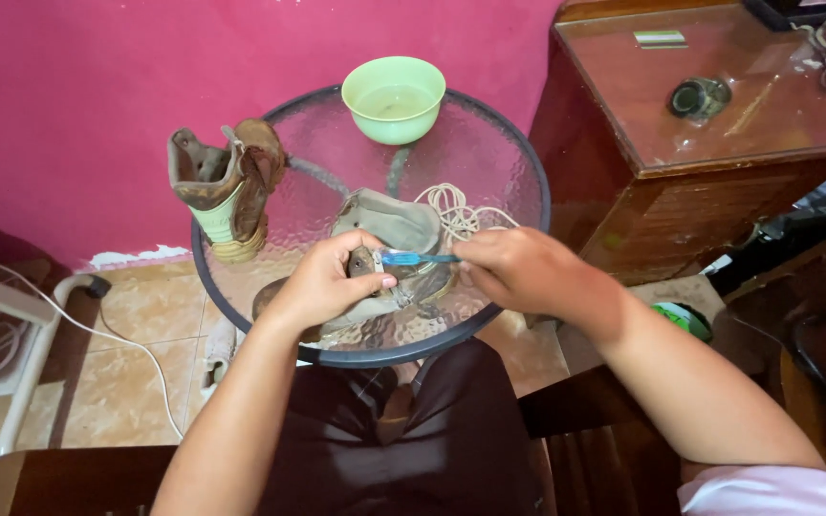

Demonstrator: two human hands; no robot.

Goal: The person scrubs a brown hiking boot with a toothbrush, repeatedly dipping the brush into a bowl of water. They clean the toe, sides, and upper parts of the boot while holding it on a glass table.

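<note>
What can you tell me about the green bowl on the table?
The green bowl is pale mint green, round and smooth, perhaps glazed or plastic. It stands upright at the far edge of the round glass table, close to the pink wall. A little cloudy liquid seems to lie at its bottom. Nothing touches it but the tabletop; both hands and the boots are nearer the person.

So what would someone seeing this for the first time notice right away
The eye goes first to the two hands meeting over the round glass table: the left hand steadies a worn boot while the right hand holds a blue toothbrush against it. Behind them, a pale green bowl stands at the table's far edge before the bright pink wall, and a second boot stands upright to the left.
</note>
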